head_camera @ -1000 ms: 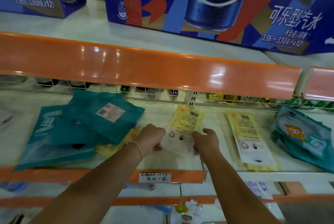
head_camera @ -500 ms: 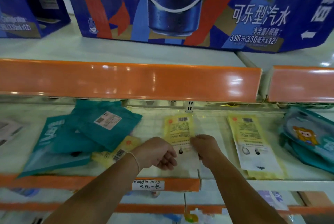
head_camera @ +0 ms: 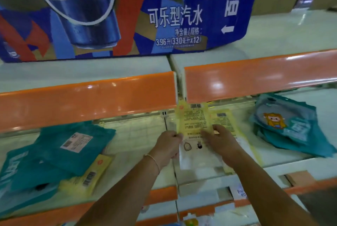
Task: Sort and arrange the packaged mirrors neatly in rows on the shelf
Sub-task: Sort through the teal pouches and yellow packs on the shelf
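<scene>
Three yellow packets (head_camera: 192, 118), two teal stacks (head_camera: 60, 152), one soda carton (head_camera: 109, 15).

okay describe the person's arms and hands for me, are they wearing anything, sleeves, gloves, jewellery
Both forearms are bare as far as the picture shows: no sleeves and no gloves. The left hand has a thin, light-coloured bracelet around its wrist. The right hand and its wrist carry nothing that shows: no watch, no band. No rings can be made out on either hand, though the fingers are slightly blurred.

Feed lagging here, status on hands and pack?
Left hand and right hand both grip yellow pack. Pack overlaps second yellow pack. Path unobstructed.
</scene>
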